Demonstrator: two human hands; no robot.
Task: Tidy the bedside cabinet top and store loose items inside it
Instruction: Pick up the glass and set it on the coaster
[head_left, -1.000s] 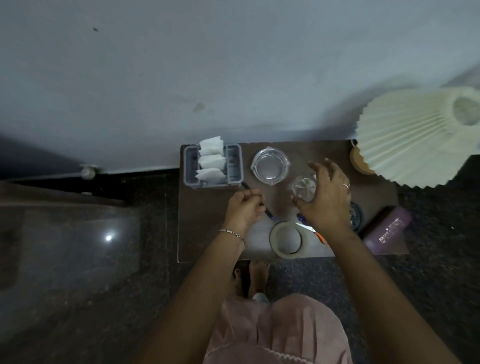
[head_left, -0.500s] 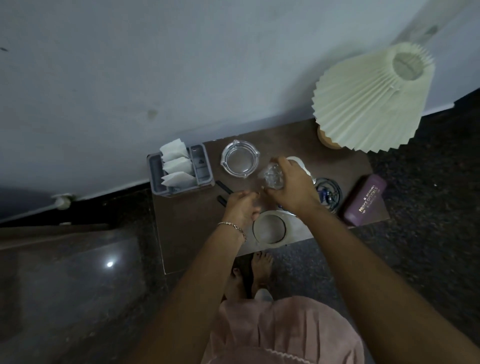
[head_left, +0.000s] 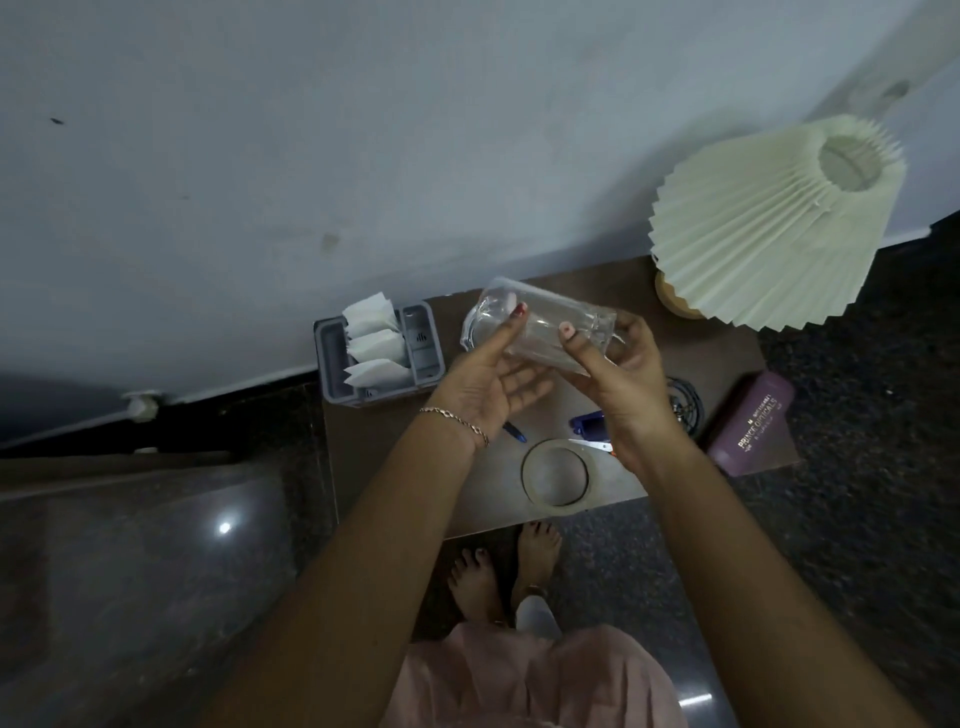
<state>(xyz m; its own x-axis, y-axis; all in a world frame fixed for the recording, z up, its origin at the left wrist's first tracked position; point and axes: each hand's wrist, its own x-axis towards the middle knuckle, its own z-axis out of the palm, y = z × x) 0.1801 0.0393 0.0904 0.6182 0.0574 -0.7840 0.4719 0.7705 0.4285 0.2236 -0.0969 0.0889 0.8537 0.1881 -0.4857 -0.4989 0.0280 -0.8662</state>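
Both hands held a clear glass (head_left: 540, 325) tipped on its side above the cabinet top (head_left: 722, 332): the right hand (head_left: 626, 387) wrapped around its base end, the left hand (head_left: 485, 384) pinching near the rim with thumb on the glass. Beneath them lay a tape roll (head_left: 555, 476), a blue pen (head_left: 514, 432) and scissors (head_left: 592, 445). A grey organiser (head_left: 332, 364) holding white packets stood to the left, a purple case (head_left: 750, 423) and pleated lamp (head_left: 769, 239) to the right.
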